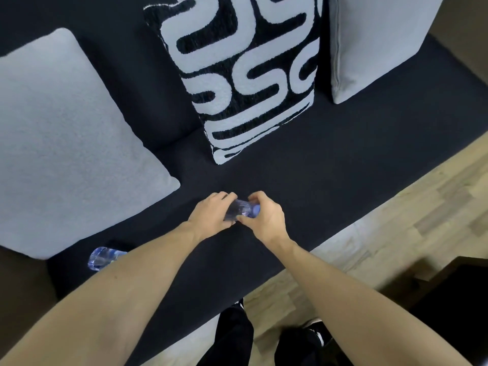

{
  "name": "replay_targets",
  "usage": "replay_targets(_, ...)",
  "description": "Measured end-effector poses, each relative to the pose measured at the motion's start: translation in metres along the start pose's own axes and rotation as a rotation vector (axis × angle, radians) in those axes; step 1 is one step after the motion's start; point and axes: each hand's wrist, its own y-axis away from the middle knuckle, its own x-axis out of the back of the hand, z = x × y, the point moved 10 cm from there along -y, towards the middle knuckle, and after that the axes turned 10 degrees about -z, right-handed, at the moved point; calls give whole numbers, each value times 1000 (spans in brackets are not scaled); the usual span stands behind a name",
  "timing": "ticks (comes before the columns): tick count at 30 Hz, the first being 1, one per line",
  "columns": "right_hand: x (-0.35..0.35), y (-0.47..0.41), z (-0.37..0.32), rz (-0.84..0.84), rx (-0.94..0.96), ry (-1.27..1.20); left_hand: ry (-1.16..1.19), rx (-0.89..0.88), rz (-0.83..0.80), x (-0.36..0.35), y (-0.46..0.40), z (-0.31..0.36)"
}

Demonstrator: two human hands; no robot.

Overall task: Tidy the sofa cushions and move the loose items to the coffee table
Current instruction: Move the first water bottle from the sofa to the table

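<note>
The clear plastic bottle (pixel 241 209) lies on its side at the centre of the frame, on or just above the dark sofa seat (pixel 330 165), clasped at both ends: the left hand (pixel 211 216) is wrapped round one end and the right hand (pixel 265 216) closed on the other, where a blue cap shows. A second clear bottle (pixel 101 257) lies on the seat at lower left, partly hidden behind the left forearm, just beside the corner of the grey cushion (pixel 66 143) that lies flat at the left of the frame. The patterned black-and-white cushion (pixel 243 75) and another grey cushion (pixel 375 46) stand against the backrest at upper centre and upper right. The step in hand looks to be gathering the loose items, with this bottle being picked up. Next it wants lifting clear and carrying to the bench, which may be the dark shape at lower right, though I cannot tell; the second bottle is yet to be collected.
</note>
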Motion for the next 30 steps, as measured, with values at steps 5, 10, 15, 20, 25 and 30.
replay_targets(5,44,5,-18,101,125,-348,348,8,63,31,-8,15)
replay_targets(10,85,19,-3,45,170,-493,477,-14,92,57,-22,49)
replay_targets(15,142,48,45,91,137,-618,484,-120,16,68,-45,131)
replay_targets(20,209,100,97,162,140,-706,444,-292,-109,49,-69,252)
replay_targets(25,276,175,190,353,59,-735,433,-419,-229,-2,-87,384)
replay_targets(30,317,263,291,544,-56,-783,355,-525,-331,-72,-91,510)
